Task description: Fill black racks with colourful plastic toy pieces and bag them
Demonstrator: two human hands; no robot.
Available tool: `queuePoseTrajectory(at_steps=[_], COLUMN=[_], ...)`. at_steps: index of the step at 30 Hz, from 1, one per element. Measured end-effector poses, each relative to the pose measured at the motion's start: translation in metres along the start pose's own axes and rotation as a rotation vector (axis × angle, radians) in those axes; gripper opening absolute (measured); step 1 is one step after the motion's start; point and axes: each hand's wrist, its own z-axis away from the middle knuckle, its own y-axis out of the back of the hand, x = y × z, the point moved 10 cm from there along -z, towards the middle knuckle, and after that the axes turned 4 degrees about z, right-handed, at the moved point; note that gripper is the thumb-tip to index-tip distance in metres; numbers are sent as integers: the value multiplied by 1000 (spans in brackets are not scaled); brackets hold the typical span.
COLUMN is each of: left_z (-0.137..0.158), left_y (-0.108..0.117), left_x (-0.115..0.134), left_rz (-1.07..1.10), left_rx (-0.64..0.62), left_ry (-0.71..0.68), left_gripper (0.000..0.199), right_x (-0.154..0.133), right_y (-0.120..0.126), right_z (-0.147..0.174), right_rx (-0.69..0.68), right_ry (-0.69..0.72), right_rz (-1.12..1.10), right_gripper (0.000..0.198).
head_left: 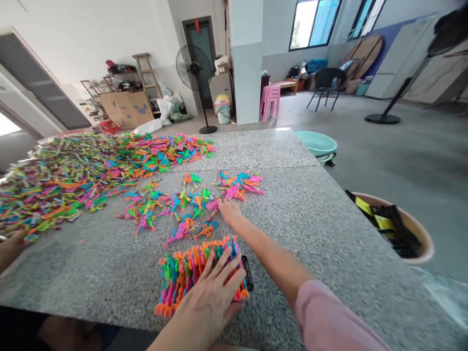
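Note:
My left hand (212, 292) lies over a tight row of small plastic toy guns (183, 268) in orange, green, blue and pink. Its fingers are spread across the row's right part, with the thumb on the near side. A black plastic frame (247, 273) shows at the row's right end. Farther out, my right hand (229, 210) reaches into a loose scatter of toy guns (179, 202). Its fingers are bent at a pink toy gun (212, 204) and seem to pinch it; the fingertips are partly hidden.
A large heap of toy guns and small striped pieces (84, 170) covers the table's far left. Another person's hand (12, 246) is at the left edge. Right of the speckled table (300, 234) stand a tan basin (420, 239) with black and yellow things and a turquoise basin (316, 141).

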Motion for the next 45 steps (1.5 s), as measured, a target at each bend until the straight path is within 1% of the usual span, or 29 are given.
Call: queuePoseTrajectory(at_steps=[1, 2, 3, 4, 6, 7, 8, 10, 11, 13, 14, 15, 16, 18, 19, 20, 21, 23, 24, 25, 27, 29, 30, 32, 34, 37, 40, 45], left_z=[0, 0, 0, -1, -2, -2, -1, 0, 1, 2, 2, 2, 2, 2, 2, 2, 2, 2, 2, 2, 2, 2, 2, 2, 2, 1, 0, -1], left_y=[0, 0, 0, 1, 2, 2, 2, 0, -1, -2, -1, 0, 0, 1, 2, 3, 4, 5, 6, 7, 8, 9, 9, 9, 9, 10, 9, 11], left_x=[1, 2, 3, 4, 4, 4, 4, 3, 3, 1, 0, -1, -2, -2, -2, -1, -1, 0, 0, 0, 0, 0, 1, 1, 2, 4, 5, 6], left_rz=[1, 1, 0, -2, -8, -9, -8, -7, -10, -20, -24, -22, -15, 6, 14, 21, 25, 32, 36, 38, 34, 19, 11, 2, 2, -1, -9, -32], left_rx=[-17, -29, -32, -28, -9, 12, 33, 63, 79, 101, 109, 115, 109, 84, 73, 64, 53, 36, 30, 28, 26, 27, 24, 19, 13, 8, 6, 19], left_ry=[-1, -1, -3, -1, -7, -17, -26, -52, -68, -90, -99, -103, -98, -92, -91, -90, -85, -75, -69, -65, -65, -71, -73, -75, -76, -78, -81, -79], left_gripper=[48, 49, 48, 47, 43, 40, 38, 36, 36, 38, 38, 39, 40, 43, 44, 45, 46, 48, 48, 47, 47, 48, 49, 48, 46, 46, 47, 45], right_x=[-2, 3, 14, 29, 69, 85, 103, 128, 135, 140, 140, 141, 143, 148, 150, 153, 154, 150, 145, 138, 121, 97, 82, 55, 38, 35, 34, 18], right_y=[-1, -1, 1, 6, 25, 39, 52, 68, 68, 57, 51, 47, 45, 45, 40, 30, 17, -8, -14, -16, -9, -1, -1, -7, -17, -26, -24, -19], right_z=[-4, -2, 7, 20, 54, 71, 87, 111, 120, 131, 133, 132, 130, 132, 140, 151, 163, 184, 188, 188, 175, 158, 152, 143, 141, 145, 145, 134], right_rx=[4, 6, 7, 6, -3, -13, -40, -194, -300, -514, -564, -554, -488, -304, -267, -289, -360, -517, -533, -497, -311, -110, -49, 14, 34, 43, 30, -72], right_ry=[-1, -18, -46, -70, -98, -64, -53, -27, -7, 9, -3, -37, -89, -207, -255, -291, -316, -326, -327, -327, -303, -219, -156, -31, 48, 78, 98, 212], right_rz=[-4, -8, -11, -24, -76, -122, -143, -120, -94, -17, 18, 49, 77, 95, 85, 63, 22, -120, -216, -325, -540, -708, -775, -885, -952, -900, -762, -556], right_gripper=[40, 40, 39, 36, 30, 26, 23, 19, 17, 12, 11, 15, 21, 28, 29, 30, 29, 21, 18, 15, 10, 14, 17, 21, 21, 16, 14, 28])
